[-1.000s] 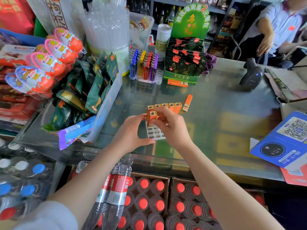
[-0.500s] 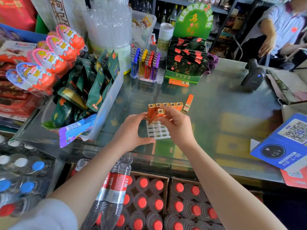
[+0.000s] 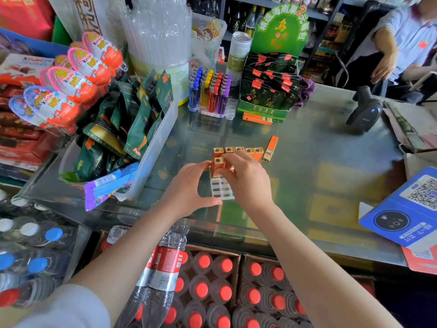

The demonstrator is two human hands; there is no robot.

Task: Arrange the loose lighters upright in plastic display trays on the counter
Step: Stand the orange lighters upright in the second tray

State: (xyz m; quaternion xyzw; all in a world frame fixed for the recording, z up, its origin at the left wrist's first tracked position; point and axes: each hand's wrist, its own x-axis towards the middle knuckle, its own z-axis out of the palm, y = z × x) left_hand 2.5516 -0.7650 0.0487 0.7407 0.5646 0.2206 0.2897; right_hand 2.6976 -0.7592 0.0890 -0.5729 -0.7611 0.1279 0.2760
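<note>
Orange lighter [image 3: 218, 165] pinched between left hand [image 3: 189, 185] and right hand [image 3: 247, 178]; five behind.

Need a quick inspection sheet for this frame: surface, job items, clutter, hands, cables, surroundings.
Surface: glass counter, reflective, goods visible beneath.
Job's things: clear plastic tray, near cells empty; row of orange lighters upright at its far end; one orange lighter being set in the next row; loose lighter lying flat beside the tray.
Clutter: filled tray of coloured lighters, snack bin, barcode scanner, blue QR sign.
Hands: left hand and right hand both pinch the orange lighter.
Cables: nothing seen.
Surroundings: bottled water cases below; seated person behind counter.
</note>
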